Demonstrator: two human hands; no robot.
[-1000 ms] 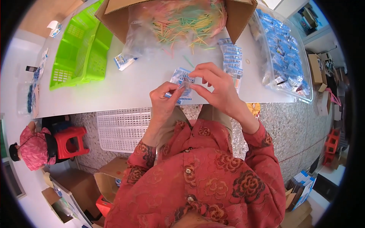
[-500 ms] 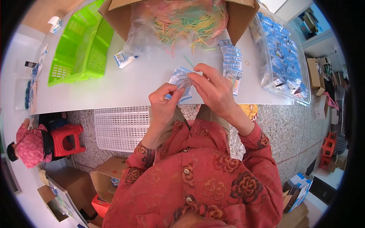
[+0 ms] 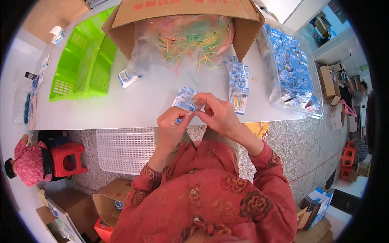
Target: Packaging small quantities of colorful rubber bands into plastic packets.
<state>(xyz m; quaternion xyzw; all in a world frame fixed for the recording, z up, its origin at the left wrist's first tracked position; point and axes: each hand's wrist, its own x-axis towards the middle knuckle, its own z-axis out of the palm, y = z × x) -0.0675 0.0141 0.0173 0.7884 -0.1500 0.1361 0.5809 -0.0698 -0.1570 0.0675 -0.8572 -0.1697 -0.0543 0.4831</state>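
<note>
Over the table's near edge, my left hand (image 3: 171,122) is closed in a pinch on a small clear-and-blue plastic packet (image 3: 194,109). My right hand (image 3: 221,115) meets it from the right, thumb and forefinger pinching the packet's upper edge; the fingers hide most of it. Just beyond them, more blue-and-white packets (image 3: 184,96) lie flat on the white table (image 3: 142,105). A single pale green stick (image 3: 193,80) rests a little farther off. Right of my hands runs an overlapping row of similar packets (image 3: 238,83).
An open cardboard box (image 3: 186,10) holds a clear bag of coloured sticks (image 3: 190,42). At left stands a lime-green basket (image 3: 81,60); at right, a clear bin (image 3: 285,106) full of blue packets. A white crate (image 3: 123,152) sits below. Someone in pink (image 3: 30,164) is near a red stool (image 3: 69,158).
My right hand's fingers have come down from above the packet to meet my left fingertips. The whole view has shifted, so the table sits lower in it.
</note>
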